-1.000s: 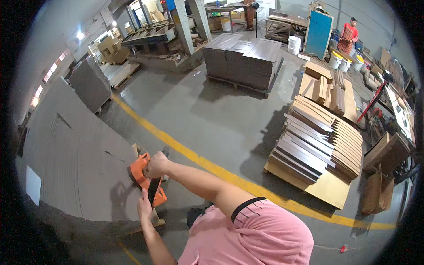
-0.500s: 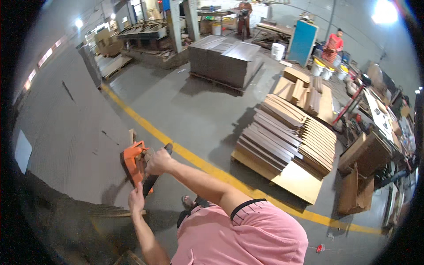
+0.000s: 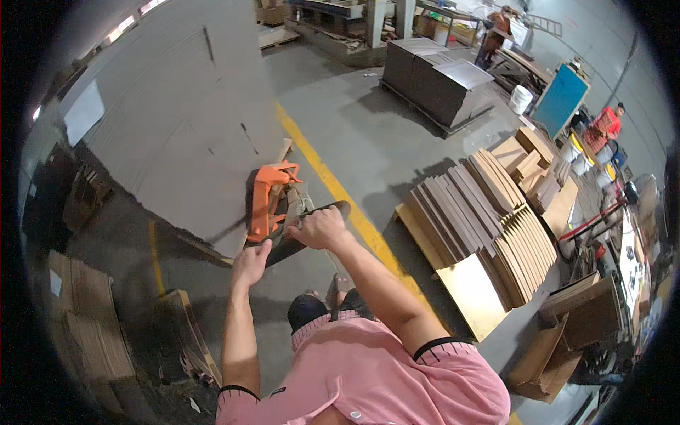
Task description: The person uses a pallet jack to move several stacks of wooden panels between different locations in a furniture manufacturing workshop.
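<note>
Both my hands are on the black handle (image 3: 285, 248) of an orange pallet jack (image 3: 263, 202). My left hand (image 3: 250, 265) is closed at the handle's near left end, thumb on top. Farther right, my right hand (image 3: 320, 228) wraps over the handle close to its other end. The jack's orange body stands against the end of a large, tall stack of grey-brown boards (image 3: 184, 134). Its forks are hidden. A white sheet of paper (image 3: 83, 113) is on the stack's left part.
Right of me, cut boards (image 3: 453, 212) lie piled on a pallet; open cardboard boxes (image 3: 549, 358) are nearby. A yellow line (image 3: 322, 173) crosses the floor. A dark stack (image 3: 432, 85) stands ahead. Flat cardboard (image 3: 92, 319) is at left. Two people (image 3: 496, 35) are farther off.
My view has swung left, so the surroundings sit farther right. Both hands stay on the handle, and my body is now more squarely behind it.
</note>
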{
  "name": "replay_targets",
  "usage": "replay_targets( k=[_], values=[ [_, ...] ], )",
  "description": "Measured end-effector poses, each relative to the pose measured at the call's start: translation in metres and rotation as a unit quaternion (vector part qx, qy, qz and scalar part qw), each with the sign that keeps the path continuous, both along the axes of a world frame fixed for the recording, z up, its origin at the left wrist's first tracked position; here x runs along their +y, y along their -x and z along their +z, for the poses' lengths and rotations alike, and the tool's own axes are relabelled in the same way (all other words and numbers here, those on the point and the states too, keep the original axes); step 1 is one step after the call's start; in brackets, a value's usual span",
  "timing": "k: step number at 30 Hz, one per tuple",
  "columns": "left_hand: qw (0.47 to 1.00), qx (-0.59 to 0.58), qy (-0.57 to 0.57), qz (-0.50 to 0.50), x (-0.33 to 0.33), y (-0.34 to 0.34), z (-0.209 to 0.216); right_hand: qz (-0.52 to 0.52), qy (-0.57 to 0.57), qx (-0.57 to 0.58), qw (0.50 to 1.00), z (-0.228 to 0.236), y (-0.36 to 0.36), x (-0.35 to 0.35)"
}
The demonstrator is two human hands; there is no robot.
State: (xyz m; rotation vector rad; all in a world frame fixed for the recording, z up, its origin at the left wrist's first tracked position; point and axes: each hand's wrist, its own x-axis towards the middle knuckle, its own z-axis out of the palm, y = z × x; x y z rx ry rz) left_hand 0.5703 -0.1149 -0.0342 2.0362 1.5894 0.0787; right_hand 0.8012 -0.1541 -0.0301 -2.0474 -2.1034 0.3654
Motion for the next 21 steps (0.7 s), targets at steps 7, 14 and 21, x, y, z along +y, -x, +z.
replay_targets(
  k=[7, 14, 21],
  values=[
    [0.999, -0.016, -0.02, -0.024, -0.095, 0.064, -0.006, -0.039, -0.003, -0.041, 0.998, 0.005, 0.067, -0.111],
    [0.997, -0.047, -0.047, -0.041, -0.206, 0.116, 0.01, -0.042, 0.022, -0.001, 0.999, 0.047, 0.125, -0.235],
    [0.991, -0.083, -0.086, -0.052, -0.346, 0.145, -0.017, -0.034, 0.007, -0.02, 0.999, 0.013, 0.147, -0.37]
  ],
)
